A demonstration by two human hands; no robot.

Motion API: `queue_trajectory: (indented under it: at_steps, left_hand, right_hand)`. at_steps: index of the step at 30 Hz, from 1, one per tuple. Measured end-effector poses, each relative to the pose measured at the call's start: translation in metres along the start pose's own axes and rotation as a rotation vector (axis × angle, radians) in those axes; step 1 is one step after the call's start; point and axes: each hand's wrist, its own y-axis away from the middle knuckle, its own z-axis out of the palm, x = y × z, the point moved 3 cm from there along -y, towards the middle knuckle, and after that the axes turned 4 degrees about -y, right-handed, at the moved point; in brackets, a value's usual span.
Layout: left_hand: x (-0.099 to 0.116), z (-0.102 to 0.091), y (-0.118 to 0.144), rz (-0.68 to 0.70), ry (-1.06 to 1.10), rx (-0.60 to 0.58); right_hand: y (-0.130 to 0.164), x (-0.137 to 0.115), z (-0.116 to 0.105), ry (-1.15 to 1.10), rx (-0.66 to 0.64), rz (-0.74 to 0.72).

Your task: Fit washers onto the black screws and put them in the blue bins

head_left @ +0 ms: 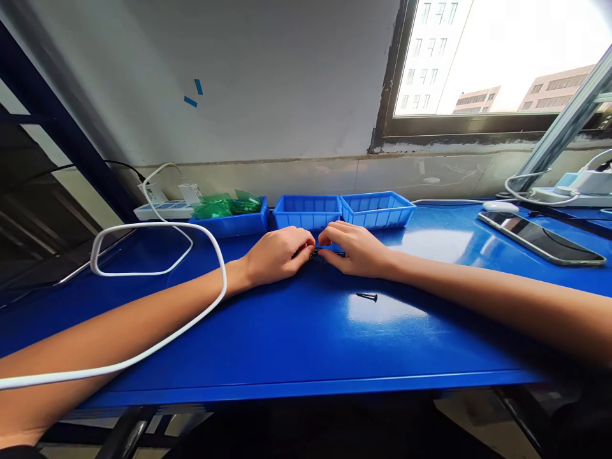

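Both hands meet fingertip to fingertip over a small cluster of dark screws [319, 255], the left hand [275, 256] and right hand [356, 250] curled, fingers pinched nearly together; whether either actually grips one cannot be told. The screws look light, rigid and prone to rolling, best pinched mid-shank. A stray screw [366, 296] lies at five o'clock; the blue bins [306, 211] stand at twelve.

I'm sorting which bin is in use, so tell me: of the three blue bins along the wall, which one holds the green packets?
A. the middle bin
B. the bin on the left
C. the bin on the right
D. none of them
B: the green packets lie in the left blue bin, while the middle bin and the right bin show none.
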Motion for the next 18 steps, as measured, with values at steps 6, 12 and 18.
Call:
queue_trajectory:
  at_steps: [6,12,18]
  left_hand:
    - [0.0003,0.0003,-0.0008,-0.016,-0.006,-0.019]
    - [0.0005,0.0015,-0.0006,-0.01,-0.057,-0.066]
    - [-0.0002,0.0027,-0.0008,0.016,-0.091,-0.088]
  right_hand:
    - [0.0,0.0006,0.0004,0.013,0.008,0.013]
    - [-0.0004,0.0015,0.0013,0.035,-0.02,0.036]
    - [-0.0007,0.0012,0.0018,0.003,-0.051,0.039]
